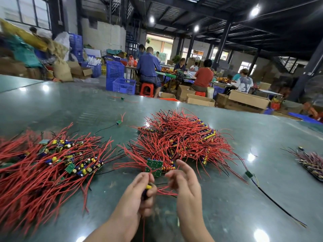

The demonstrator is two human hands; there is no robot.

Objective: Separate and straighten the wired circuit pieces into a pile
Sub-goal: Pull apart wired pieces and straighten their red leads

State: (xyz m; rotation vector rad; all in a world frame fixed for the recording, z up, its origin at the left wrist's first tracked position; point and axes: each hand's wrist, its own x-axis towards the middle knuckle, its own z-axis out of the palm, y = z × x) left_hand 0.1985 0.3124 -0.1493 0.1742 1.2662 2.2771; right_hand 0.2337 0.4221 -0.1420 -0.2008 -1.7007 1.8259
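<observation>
Head view looks down on the piece in work: the left hand (139, 193) is clenched around one wired circuit piece (148, 187), a yellow and blue capacitor end showing between its curled fingers, with red wires (166, 191) fanning out toward three o'clock. The right hand (185, 186) sits just beside it with fingers loosely spread and relaxed; whether its thumb and forefinger pinch those wires is blurred, so it probably only brushes them. That split makes sense: one hand anchors the board end so the other can run along the leads and pull them straight.

At twelve o'clock from the hands, touching the near edge of the tangled heap (181, 137), lie green boards (154, 167) face up, the next pieces within easy reach. The heap itself is a knot of red and black leads pointing every way, clearly the unsorted stock.

At nine o'clock spreads the sorted pile (52, 165), its boards clustered in a band and its wires running roughly parallel, which suggests finished pieces go there, one short sweep from the anchoring hand. A few stray single pieces (119, 122) lie apart at eleven o'clock on the glossy green table (244, 198), and another bundle (311, 161) sits at three o'clock near the edge. Much of the heap looks untouched, so the job seems far from done.
</observation>
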